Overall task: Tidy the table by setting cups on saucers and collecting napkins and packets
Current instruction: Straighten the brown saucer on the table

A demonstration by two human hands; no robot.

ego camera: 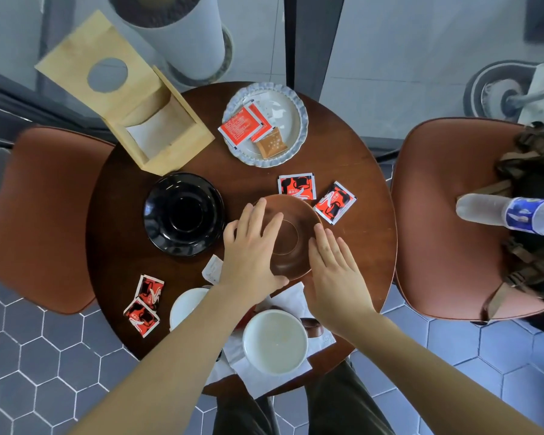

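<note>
Both hands are lying flat, fingers straight and spread: left hand (252,246) and right hand (333,268) flanking the brown wooden saucer (291,227) at mid-desk, gripping nothing.

Risk, as I judge it: sliding the saucer toward 6 o'clock could be knocking the white ceramic cup (275,340) sitting on crumpled white napkins (291,299), near the round dark wooden desk (352,171) edge.

Red-and-black packets (335,202) are lying at 2 o'clock, just beside the rim; more (145,304) at 8. Glossy black saucer (184,213) at 9.
</note>
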